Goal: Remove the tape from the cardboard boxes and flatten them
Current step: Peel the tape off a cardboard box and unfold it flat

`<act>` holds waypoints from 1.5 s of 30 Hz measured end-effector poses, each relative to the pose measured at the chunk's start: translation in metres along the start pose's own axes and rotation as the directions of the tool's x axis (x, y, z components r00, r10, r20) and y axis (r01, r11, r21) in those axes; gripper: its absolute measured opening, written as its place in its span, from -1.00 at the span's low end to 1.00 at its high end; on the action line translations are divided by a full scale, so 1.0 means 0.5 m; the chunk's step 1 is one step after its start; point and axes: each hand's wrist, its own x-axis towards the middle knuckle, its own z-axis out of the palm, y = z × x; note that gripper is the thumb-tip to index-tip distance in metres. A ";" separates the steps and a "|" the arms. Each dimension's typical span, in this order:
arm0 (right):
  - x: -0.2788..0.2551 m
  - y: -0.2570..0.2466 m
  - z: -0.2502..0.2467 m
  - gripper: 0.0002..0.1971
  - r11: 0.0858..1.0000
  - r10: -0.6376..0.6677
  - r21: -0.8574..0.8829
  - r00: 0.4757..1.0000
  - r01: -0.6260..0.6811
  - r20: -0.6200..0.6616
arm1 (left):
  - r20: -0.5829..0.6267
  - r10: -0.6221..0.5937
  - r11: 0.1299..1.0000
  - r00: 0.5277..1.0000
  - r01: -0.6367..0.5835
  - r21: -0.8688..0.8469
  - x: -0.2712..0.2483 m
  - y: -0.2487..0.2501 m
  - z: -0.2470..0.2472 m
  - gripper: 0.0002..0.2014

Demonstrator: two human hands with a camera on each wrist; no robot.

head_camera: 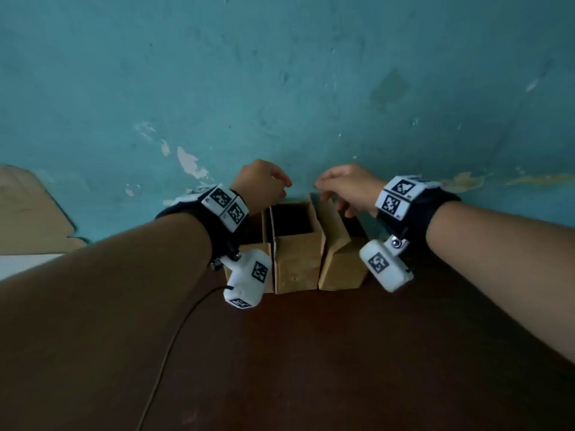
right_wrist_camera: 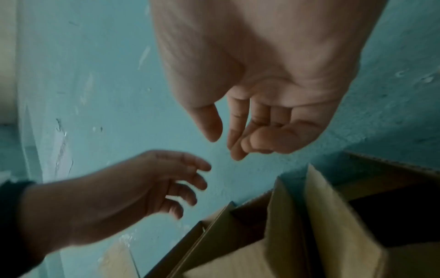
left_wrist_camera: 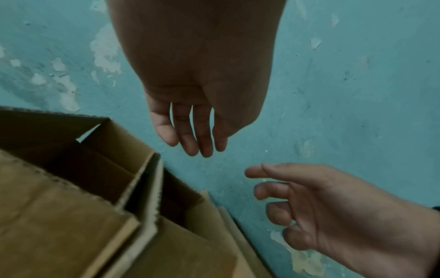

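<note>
Fingers of left hand (left_wrist_camera: pixel 190 120) are held loose, lightly spread, nothing gripped; right hand (left_wrist_camera: pixel 316 203) likewise relaxed, empty. Cardboard boxes (head_camera: pixel 297 244) sit just below both sets of fingertips, against the wall (head_camera: pixel 280 88), tops open. No tape can be made out. Opposite box walls prob. should be gripped w/ both hands, then pressed flat.

no words, brands or numbers can be read. the only signs are black-and-white square code markers on the white wristbands (head_camera: pixel 224 206) and on the white wrist camera housings (head_camera: pixel 385 265); tiny characters beside them are too small to make out.
</note>
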 end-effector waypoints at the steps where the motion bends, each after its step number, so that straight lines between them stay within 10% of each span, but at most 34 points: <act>1: 0.005 0.009 -0.001 -0.76 1.000 -0.003 0.022 1.000 0.004 -0.003 | -0.011 0.019 1.000 1.000 -0.019 -0.005 0.004 -0.012 0.002 -0.68; 13: 0.009 0.092 0.056 -0.82 0.994 -0.111 0.008 0.993 0.111 0.047 | -0.200 0.136 0.978 0.970 -0.099 0.185 -0.008 -0.089 0.073 -0.71; 36: -0.339 0.005 0.063 -0.86 0.972 -0.140 -0.202 0.988 0.124 -0.067 | -0.004 -0.001 0.933 1.000 0.002 0.361 -0.393 0.033 -0.035 -0.72; 45: -0.335 0.009 0.083 -0.77 0.956 -0.137 -0.272 0.988 0.113 -0.071 | -0.015 -0.038 0.940 0.999 0.041 0.340 -0.380 0.014 -0.017 -0.75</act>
